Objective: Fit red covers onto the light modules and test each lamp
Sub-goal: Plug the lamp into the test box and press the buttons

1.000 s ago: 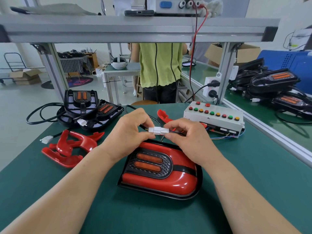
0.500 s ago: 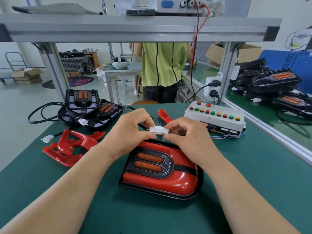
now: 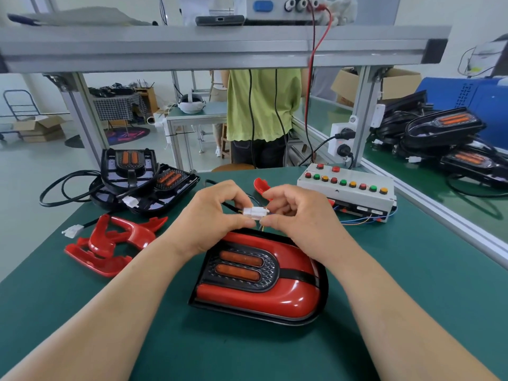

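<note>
- Left hand point(image 3: 211, 215) and right hand point(image 3: 299, 215) each pinch one end of the white connector point(image 3: 255, 213), fingers curled.
- Green bench point(image 3: 412, 284) carries everything.
- Red-covered light module point(image 3: 261, 279) lies between the forearms, just below the connector.
- Button box point(image 3: 349, 191) sits far right.
- Loose red covers point(image 3: 110, 243) lie piled at left.

1. Your left hand point(image 3: 210, 215) and right hand point(image 3: 301, 217) pinch the white connector point(image 3: 255, 213) from opposite sides, just above the covered lamp point(image 3: 261, 287).
2. The covered lamp lies in the middle of the bench point(image 3: 412, 270).
3. Loose red covers point(image 3: 110, 243) lie near the left edge, and bare light modules point(image 3: 137, 174) are stacked at the far left corner.
4. The button box point(image 3: 349, 189) sits by the far right edge.
</note>
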A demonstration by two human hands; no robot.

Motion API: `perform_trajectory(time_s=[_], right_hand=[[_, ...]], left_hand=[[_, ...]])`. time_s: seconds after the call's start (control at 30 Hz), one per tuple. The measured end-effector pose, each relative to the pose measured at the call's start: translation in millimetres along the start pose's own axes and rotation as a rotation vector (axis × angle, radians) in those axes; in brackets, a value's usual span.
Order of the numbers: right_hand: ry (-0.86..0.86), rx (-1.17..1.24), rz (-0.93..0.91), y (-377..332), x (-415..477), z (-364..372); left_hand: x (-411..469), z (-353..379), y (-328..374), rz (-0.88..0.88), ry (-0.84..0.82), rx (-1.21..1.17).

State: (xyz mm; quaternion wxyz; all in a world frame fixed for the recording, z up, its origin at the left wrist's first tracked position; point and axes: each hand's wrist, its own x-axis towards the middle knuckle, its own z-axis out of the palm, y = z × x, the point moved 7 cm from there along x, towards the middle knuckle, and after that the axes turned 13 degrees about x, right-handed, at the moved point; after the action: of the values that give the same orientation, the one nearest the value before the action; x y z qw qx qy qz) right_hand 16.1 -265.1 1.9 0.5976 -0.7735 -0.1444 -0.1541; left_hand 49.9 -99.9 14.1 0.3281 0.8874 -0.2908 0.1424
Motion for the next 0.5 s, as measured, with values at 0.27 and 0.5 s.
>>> perform_trajectory(time_s=[0.27, 0.5], right_hand=[[0.032, -0.423, 0.104, 32.1, 35.9, -36.8], [-0.164, -1.040, 0.383, 90.3, 73.8, -49.5]], left_hand=[[-9.3, 8.4, -59.1, -0.201, -0.050, -0.021], [-13.2, 31.8, -61.0, -0.254, -0.133, -0.025]])
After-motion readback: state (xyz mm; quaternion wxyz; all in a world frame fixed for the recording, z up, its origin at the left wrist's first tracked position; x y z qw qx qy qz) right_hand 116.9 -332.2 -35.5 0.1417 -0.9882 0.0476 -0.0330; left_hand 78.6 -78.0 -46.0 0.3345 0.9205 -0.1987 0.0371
